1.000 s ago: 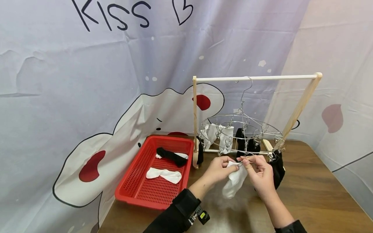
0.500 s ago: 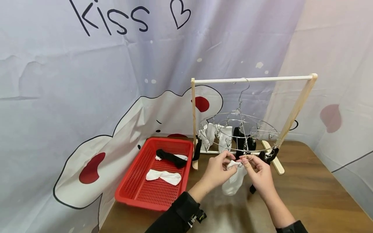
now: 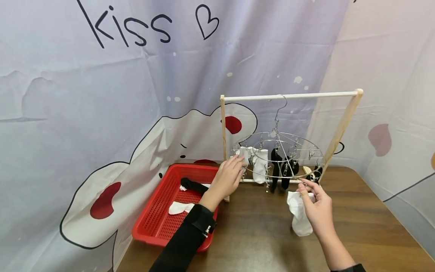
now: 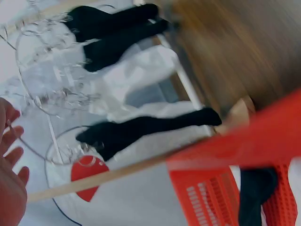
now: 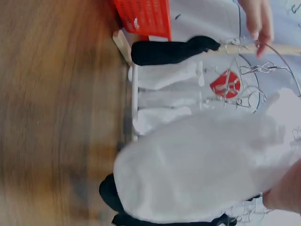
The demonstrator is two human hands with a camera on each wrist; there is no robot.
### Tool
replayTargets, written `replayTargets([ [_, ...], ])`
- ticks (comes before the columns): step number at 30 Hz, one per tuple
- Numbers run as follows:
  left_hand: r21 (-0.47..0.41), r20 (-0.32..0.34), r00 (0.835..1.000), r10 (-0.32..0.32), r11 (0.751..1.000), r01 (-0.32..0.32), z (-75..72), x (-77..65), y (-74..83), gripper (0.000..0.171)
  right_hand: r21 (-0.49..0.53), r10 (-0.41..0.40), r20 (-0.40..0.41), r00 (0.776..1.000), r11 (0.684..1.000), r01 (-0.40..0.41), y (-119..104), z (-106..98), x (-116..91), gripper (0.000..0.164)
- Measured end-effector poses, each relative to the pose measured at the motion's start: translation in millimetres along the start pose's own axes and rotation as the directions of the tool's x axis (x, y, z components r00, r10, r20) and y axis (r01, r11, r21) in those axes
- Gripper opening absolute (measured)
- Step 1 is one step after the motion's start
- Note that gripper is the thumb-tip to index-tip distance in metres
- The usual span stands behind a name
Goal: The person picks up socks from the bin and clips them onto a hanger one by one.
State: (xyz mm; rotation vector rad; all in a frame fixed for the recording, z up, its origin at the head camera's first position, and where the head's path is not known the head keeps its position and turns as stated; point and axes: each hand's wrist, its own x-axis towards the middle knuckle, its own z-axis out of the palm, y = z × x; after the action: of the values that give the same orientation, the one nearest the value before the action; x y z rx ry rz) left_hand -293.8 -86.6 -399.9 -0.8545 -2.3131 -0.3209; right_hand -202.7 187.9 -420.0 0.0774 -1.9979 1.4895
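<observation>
A round wire clip hanger [image 3: 276,117] hangs from a rack, with white socks [image 3: 260,168] and black socks [image 3: 275,172] clipped around it. At its near right edge my right hand [image 3: 318,209] pinches the wire rim between thumb and fingers. A white sock [image 3: 300,219] hangs just below those fingertips and fills much of the right wrist view. My left hand [image 3: 227,176] is at the ring's left side, its fingers extended and touching the wire. Beside it hangs a black sock [image 4: 146,126], hidden behind this hand in the head view.
A red plastic basket [image 3: 140,233] stands to the left, holding a black sock [image 3: 193,186] and white socks [image 3: 179,207]; my left forearm passes over it. The rack has a white top bar [image 3: 306,95] and wooden side posts [image 3: 343,124]. All stand on a wooden table [image 3: 370,215].
My left hand has let go of the white sock and moved left to the ring's left edge. The ring has turned; my right hand and the white sock have shifted right.
</observation>
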Motion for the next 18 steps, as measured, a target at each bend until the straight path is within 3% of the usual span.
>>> replayTargets([
  [3,-0.041,-0.015,0.999,0.042,0.998,-0.043,3.7,0.9,-0.1,0.015,-0.114,-0.005,-0.085,0.996,0.993,-0.005,5,-4,1,0.026],
  [7,-0.109,-0.045,0.997,0.066,0.992,-0.070,5.1,2.6,12.9,0.012,-0.240,-0.072,-0.184,0.980,0.970,0.026,9,-3,-1,0.033],
  [11,-0.103,-0.059,0.995,0.074,0.991,-0.080,5.8,3.4,29.2,0.013,-0.229,-0.217,-0.249,0.944,0.960,0.161,8,3,-6,0.031],
  [14,-0.068,-0.074,0.994,0.077,0.994,-0.082,6.6,2.7,39.5,0.013,-0.183,-0.291,-0.153,0.945,0.948,0.262,8,11,-8,0.024],
  [16,-0.038,-0.083,0.994,0.073,0.996,-0.077,7.7,2.1,45.0,0.012,-0.160,-0.260,-0.042,0.965,0.955,0.250,7,16,-8,0.028],
  [18,-0.013,-0.088,0.994,0.072,0.997,-0.073,9.1,1.7,49.5,0.011,-0.150,-0.181,0.045,0.982,0.971,0.186,7,20,-8,0.038],
])
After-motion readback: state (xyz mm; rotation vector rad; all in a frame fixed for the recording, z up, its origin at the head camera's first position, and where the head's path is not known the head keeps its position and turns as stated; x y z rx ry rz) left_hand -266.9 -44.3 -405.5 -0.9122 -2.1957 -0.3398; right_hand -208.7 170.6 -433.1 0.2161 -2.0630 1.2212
